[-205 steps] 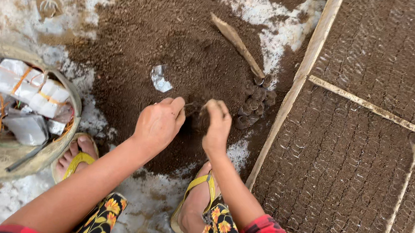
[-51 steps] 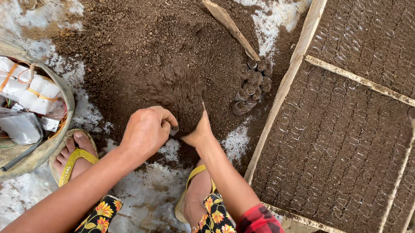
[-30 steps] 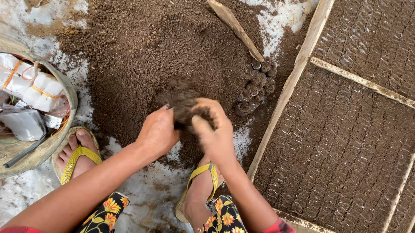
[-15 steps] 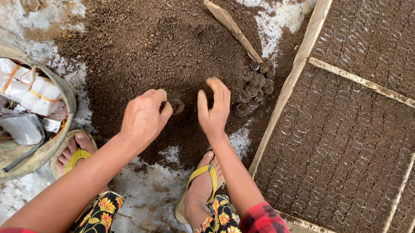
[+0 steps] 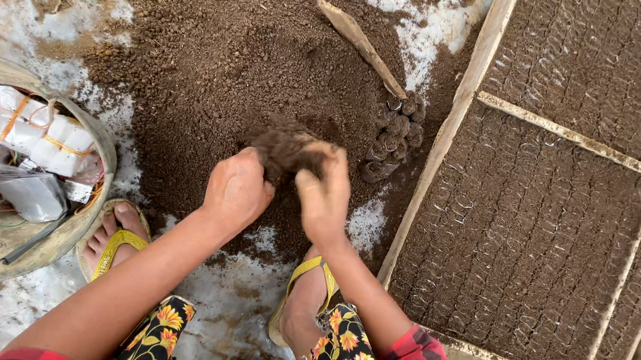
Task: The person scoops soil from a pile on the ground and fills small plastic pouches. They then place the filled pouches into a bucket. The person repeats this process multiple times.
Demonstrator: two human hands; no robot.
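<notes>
- Soil clump [image 5: 286, 149] sits between the two hands, just above the big brown soil pile [image 5: 231, 61] on the ground.
- On the far left is a round basin [image 5: 84, 220] with white packets [image 5: 24, 122] tied with orange bands inside it.
- Next to the basin is a foot in a yellow sandal [image 5: 113, 241], flat on the pale ground.
- Left hand [image 5: 237, 193] is curled, and its fingers press on the left side of the soil clump.
- Right hand [image 5: 325, 195] is bent around the right side of the same clump, with the thumb on the near side. Both hands grip it together.
- Below the right hand is the other foot in its own yellow sandal [image 5: 305, 292].
- A flat stick [image 5: 360, 44] lies slanted on the soil pile, up and to the right of the hands.
- A small heap of little filled soil cups [image 5: 395, 136] sits at the low end of the stick, near the right hand.
- On the right are wooden frames [image 5: 452, 129] packed with rows of the same dark cups [image 5: 527, 232], close side by side.
</notes>
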